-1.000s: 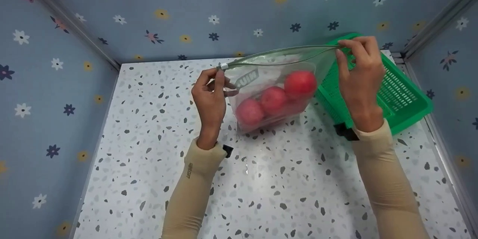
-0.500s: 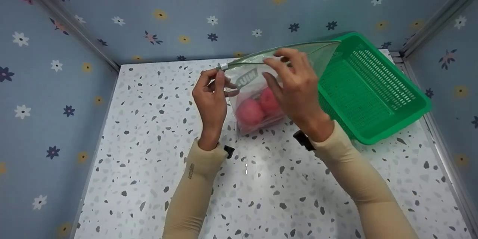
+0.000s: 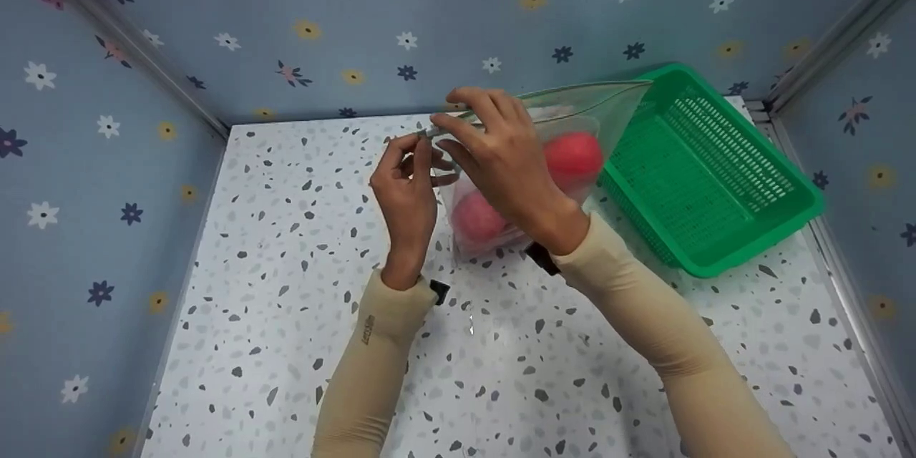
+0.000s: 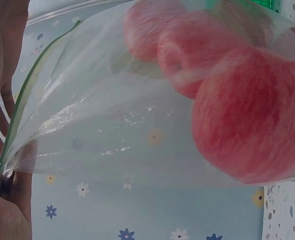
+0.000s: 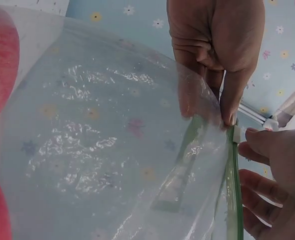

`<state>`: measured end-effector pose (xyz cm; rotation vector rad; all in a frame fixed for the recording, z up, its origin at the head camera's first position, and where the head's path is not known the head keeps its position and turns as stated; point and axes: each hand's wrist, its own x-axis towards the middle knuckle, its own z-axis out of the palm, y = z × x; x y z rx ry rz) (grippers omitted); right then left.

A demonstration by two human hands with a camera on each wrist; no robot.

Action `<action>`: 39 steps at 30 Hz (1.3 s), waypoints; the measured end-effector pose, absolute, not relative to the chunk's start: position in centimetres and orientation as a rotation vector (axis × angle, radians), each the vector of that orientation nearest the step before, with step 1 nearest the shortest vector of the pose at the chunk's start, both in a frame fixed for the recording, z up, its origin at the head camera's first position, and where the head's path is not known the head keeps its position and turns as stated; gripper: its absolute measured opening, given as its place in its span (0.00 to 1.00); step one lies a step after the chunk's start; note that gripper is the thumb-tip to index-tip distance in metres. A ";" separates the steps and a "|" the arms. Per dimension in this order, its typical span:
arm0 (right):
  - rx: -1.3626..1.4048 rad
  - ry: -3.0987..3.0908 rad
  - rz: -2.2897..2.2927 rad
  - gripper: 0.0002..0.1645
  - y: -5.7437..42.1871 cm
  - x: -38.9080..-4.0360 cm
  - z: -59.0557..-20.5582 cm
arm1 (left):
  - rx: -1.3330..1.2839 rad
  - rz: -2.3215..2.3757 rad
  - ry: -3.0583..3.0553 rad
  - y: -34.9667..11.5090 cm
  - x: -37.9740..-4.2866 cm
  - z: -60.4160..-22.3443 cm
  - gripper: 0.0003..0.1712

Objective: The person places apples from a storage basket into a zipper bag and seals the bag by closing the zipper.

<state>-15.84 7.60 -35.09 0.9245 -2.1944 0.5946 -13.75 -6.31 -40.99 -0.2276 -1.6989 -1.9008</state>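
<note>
A clear zip bag (image 3: 619,101) with a green zip edge (image 5: 233,195) stands on the table with several red apples (image 4: 247,117) inside. My left hand (image 3: 406,182) pinches its upper left corner between thumb and finger, right beside the white slider (image 5: 236,134). Reaching across the front of the bag, my right hand (image 3: 504,157) has its thumb and index finger spread at that slider. In the right wrist view, its fingertips lie just right of the slider with a narrow gap. The bag's mouth gapes toward the right. My right hand hides part of the apples in the head view.
To the right, a green plastic basket (image 3: 762,243) with slotted walls stands against the corner, close to the bag's right end. Flower-patterned panels (image 3: 343,21) rise behind and on both sides of the speckled white table (image 3: 286,315).
My right hand has let go of the bag's right corner and travelled left along the zip edge to the slider. My left hand keeps its pinch in the same place.
</note>
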 end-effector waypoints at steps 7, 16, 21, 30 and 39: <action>0.912 -2.213 0.584 0.10 7.1 -16.0 -35.2 | -0.242 -1.872 -1.713 -6.2 -13.6 -41.1 0.10; 0.899 -2.230 0.606 0.07 7.1 -16.3 -35.2 | -0.253 -1.852 -1.733 -6.1 -13.3 -40.9 0.08; 0.895 -2.231 0.607 0.06 7.2 -16.3 -35.1 | -0.254 -1.852 -1.732 -6.1 -13.2 -40.9 0.08; 0.872 -2.204 0.624 0.06 7.7 -16.4 -35.2 | -0.240 -1.845 -1.747 -6.1 -13.2 -41.0 0.09; 0.846 -2.219 0.632 0.09 8.6 -16.5 -35.3 | -0.264 -1.841 -1.730 -6.0 -13.3 -41.1 0.09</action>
